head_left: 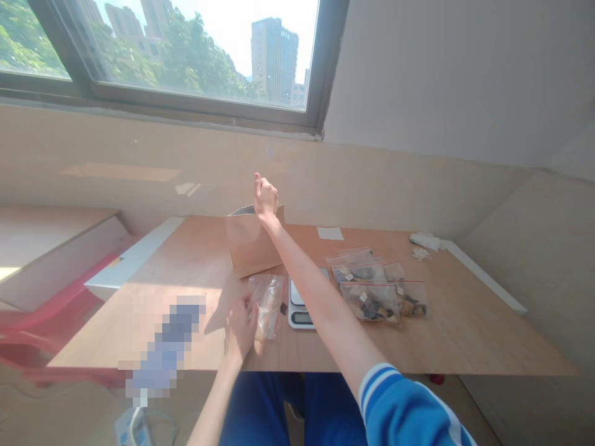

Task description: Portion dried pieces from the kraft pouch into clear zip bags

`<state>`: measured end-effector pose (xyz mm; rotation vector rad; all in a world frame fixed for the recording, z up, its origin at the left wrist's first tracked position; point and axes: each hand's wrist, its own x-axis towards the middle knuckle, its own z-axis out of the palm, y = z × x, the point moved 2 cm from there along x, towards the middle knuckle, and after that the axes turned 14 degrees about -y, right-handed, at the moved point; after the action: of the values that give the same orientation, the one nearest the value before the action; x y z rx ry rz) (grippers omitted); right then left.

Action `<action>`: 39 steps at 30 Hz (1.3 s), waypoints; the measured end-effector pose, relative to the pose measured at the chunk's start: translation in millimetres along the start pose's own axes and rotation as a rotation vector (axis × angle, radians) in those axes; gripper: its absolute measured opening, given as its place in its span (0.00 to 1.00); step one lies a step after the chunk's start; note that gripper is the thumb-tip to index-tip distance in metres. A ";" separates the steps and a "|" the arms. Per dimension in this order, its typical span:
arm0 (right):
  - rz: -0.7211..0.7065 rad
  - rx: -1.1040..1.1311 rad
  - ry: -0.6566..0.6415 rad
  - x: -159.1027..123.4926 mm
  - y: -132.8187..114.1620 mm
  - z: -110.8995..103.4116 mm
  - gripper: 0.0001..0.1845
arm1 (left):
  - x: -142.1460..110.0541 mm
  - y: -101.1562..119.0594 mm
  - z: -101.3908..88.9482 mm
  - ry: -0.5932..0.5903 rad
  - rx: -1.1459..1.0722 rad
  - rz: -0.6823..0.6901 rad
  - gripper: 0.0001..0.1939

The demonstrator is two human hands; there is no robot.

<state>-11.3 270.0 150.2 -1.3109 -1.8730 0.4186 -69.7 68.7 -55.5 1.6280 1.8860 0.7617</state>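
My right hand (266, 197) is raised over the open top of a brown paper bag (255, 244), its fingers curled closed. Whatever they hold, if anything, cannot be made out. Low on the left, my left hand (240, 327) rests against clear plastic zip bags (268, 306), with its fingers apart at their left edge. A white kitchen scale (302, 319) stands just right of these bags, partly covered by my right forearm. Between them lies a small dark piece (283, 308). Right of the forearm is a pile of filled zip bags (372, 297) holding dark and brown pieces.
A white paper slip (330, 233) lies at the back of the wooden table (465, 328). Crumpled white material (425, 241) sits at the back right. A blurred-out object (167, 347) with a cable is at the left. Pink stools (60, 316) stand beyond the left edge.
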 end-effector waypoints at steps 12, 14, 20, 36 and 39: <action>-0.246 -0.347 -0.205 -20.5 2.3 7.4 0.19 | 5.5 -5.9 2.6 0.004 0.011 0.020 0.17; -0.281 -0.307 -0.190 -37.3 4.4 -1.6 0.17 | 3.1 -3.8 1.7 0.021 0.046 0.004 0.17; -0.261 0.041 -0.167 -141.8 41.3 -26.4 0.10 | -2.7 -0.3 1.3 0.066 0.146 -0.026 0.18; -0.143 -0.516 -0.675 -252.4 85.0 5.6 0.16 | -8.2 1.9 -12.8 0.117 -0.236 -0.265 0.16; -0.115 -0.190 -0.727 -223.9 82.0 -8.4 0.14 | -6.3 -6.3 -12.2 0.176 -0.326 -0.242 0.17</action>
<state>80.3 101.4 8.4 -1.2569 -2.6272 0.7414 -81.9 60.8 -51.3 1.1430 1.9127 1.0698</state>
